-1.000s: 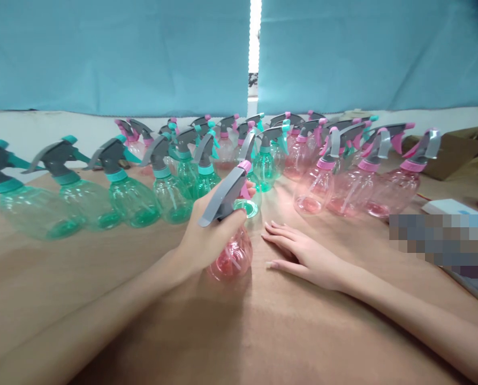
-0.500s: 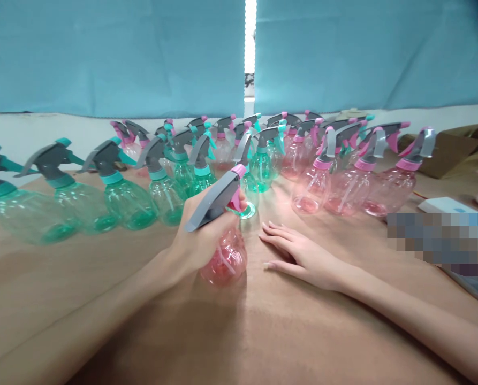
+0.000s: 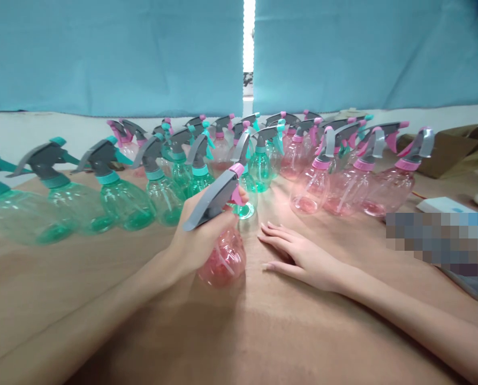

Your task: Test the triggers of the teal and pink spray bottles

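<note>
My left hand (image 3: 196, 235) is wrapped round the neck of a pink spray bottle (image 3: 225, 259), a finger at its pink trigger. The bottle has a grey sprayer head with a pink nozzle pointing away to the right; its collar is hidden by the hand. To its right my right hand (image 3: 295, 254) lies flat on the wooden table (image 3: 287, 331), fingers stretched out and holding nothing. Just beyond the held bottle stands a green spray bottle (image 3: 247, 200), partly covered by it. A pink spray bottle (image 3: 309, 187) stands past my right fingertips.
A row of green spray bottles (image 3: 128, 206) runs along the left. More pink ones (image 3: 349, 187) stand at right, with mixed colours behind. Cardboard (image 3: 443, 152), a white box (image 3: 443, 205) and a pixelated object (image 3: 443, 240) are on the right. Blue cloth (image 3: 114, 59) hangs behind.
The whole view has shifted very slightly. Both hands keep their places, the left still round the pink spray bottle and the right still flat on the table.
</note>
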Motion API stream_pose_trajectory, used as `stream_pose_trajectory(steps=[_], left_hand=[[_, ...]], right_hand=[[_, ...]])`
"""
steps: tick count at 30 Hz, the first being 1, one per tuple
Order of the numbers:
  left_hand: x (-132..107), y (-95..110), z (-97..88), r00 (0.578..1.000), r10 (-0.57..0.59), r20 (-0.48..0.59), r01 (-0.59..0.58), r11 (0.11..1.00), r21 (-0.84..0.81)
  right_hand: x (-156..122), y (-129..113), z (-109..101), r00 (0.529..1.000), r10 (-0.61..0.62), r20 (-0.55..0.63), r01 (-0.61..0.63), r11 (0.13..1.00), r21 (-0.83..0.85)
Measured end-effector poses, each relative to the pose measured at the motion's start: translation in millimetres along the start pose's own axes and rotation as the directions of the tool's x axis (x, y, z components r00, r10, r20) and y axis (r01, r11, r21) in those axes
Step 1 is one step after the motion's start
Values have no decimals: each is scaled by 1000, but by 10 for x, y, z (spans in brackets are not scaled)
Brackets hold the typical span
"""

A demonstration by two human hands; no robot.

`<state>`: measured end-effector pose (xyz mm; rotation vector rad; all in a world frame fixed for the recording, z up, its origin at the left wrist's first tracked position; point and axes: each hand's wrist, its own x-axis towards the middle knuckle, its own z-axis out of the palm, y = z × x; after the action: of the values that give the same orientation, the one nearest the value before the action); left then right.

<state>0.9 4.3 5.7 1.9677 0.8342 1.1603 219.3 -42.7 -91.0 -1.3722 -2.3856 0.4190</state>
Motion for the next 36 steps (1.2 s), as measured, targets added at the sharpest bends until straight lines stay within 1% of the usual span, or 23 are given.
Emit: stream_pose_trajectory(steps=[3,5,9,15,21,26,30,36], left_hand=[[-7,-32,19,995,-91,-37,90,996,-19],[-16,-46,29,991,-111,-71,111,994,-2],[-21,-57,36,993,-88,-76,88,996,-5],[-18,-41,19,996,-84,-25,83,996,-43],[-18,-38,21,995,-95,-24,94,995,-36],[-17,-41,18,998,-62,-19,62,998,-31],[-21,-30,11,997,-74,-15,74,997,-29],[1,-39,24,998,-68,-15,67,997,-25]], right_hand=[[-1,1,3,1000,1,-3,-1,1000,5],[-1,7,9,1000,1,-5,-1,1000,10],[-6,21,19,1000,-3,-24,4,999,46],[-8,16,14,1000,-8,-27,10,998,58],[-7,8,12,999,-9,-43,12,998,69],[-4,0,4,1000,-2,-18,2,999,38],[-1,-2,1,1000,9,-1,-9,1000,12],[-7,11,12,999,-6,-32,8,998,61]])
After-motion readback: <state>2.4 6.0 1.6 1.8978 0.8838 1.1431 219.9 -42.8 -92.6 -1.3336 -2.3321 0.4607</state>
